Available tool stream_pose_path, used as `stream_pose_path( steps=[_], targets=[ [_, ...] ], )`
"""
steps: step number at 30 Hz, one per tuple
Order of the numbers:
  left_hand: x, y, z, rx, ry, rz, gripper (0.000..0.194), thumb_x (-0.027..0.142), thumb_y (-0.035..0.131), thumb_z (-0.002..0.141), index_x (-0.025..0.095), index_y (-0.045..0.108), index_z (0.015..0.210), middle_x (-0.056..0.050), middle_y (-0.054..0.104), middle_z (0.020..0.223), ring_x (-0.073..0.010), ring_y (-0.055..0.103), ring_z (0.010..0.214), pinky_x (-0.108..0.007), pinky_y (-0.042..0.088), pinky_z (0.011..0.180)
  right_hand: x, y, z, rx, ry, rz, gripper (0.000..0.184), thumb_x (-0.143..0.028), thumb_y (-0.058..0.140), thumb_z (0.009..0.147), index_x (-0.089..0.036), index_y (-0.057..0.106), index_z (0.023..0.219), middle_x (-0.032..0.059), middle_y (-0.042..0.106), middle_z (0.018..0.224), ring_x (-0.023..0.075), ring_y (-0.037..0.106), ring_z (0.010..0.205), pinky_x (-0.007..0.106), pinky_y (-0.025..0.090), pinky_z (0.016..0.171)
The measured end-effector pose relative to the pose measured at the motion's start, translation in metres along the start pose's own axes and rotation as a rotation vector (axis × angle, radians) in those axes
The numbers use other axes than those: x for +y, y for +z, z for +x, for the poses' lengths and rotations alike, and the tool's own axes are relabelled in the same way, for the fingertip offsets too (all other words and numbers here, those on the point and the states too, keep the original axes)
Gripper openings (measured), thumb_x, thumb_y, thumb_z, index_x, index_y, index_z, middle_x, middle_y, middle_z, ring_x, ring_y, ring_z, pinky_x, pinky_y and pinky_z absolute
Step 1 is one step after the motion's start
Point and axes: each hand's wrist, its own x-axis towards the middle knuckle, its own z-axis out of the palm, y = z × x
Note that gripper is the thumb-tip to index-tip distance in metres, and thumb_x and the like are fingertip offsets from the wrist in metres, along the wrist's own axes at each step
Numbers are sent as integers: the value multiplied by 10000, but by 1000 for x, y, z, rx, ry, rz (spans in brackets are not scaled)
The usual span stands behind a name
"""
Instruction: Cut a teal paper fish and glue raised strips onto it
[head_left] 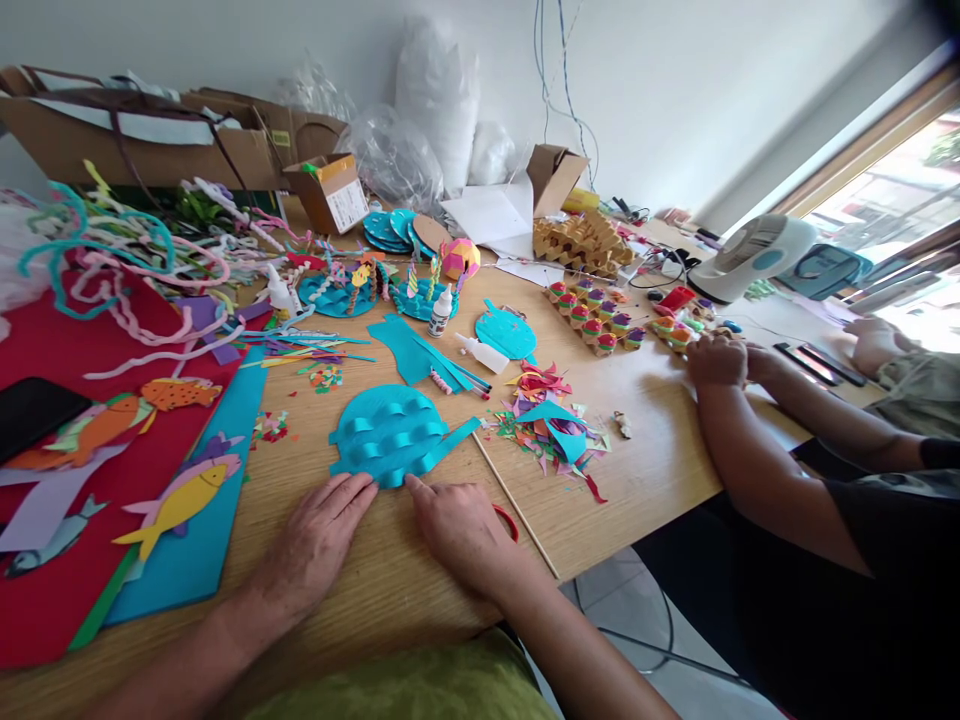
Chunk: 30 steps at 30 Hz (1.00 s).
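A teal paper disc with raised woven loops (390,432) lies on the wooden table (645,470) in front of me. My left hand (319,535) rests flat just below its near left edge, fingers stretched out and touching it. My right hand (457,528) lies beside it, index finger pressing the disc's near edge, the other fingers loosely curled. Under my right hand the red handle of scissors (508,520) shows. A loose teal strip (450,447) sticks out from the disc to the right.
Paper scraps (551,420), glue bottles (482,352), a thin wooden stick (514,500), paper fish on red and blue sheets (180,500), pipe cleaners (120,270) and cardboard boxes (330,190) surround me. Another person's arms (750,440) work at the right edge near decorated small pieces (596,320).
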Motion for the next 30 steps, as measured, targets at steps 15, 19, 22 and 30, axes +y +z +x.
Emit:
stream_pose_path(
  steps=[15,19,22,30],
  targets=[
    [1,-14,9,23,-29,-107,397,49,323,880,126,618,1135,-95,657,1100,-199,576,1036,-334,475,940,35,-7,2,180,151,52,213,-230,422,933,-211,628,982,57,659,980,184,603,868,252,396,649],
    [2,-22,13,20,-3,-110,358,76,342,901,131,627,1112,-87,663,1068,-203,578,1022,-332,469,945,55,-8,8,288,-25,39,233,-118,440,910,-199,659,915,54,624,1056,182,520,942,269,394,783],
    [-1,-18,7,24,22,-67,356,75,347,891,119,635,1096,-92,671,1050,-208,588,1011,-324,473,934,56,1,9,309,-118,37,268,-109,411,926,-203,662,948,45,626,1021,178,505,931,279,385,824],
    [-6,2,-9,-35,36,29,476,52,323,842,170,580,1224,-77,661,1144,-228,581,1051,-353,471,926,47,23,10,322,-61,15,238,-213,403,958,-179,618,1054,66,585,993,191,483,877,294,393,779]
  ],
)
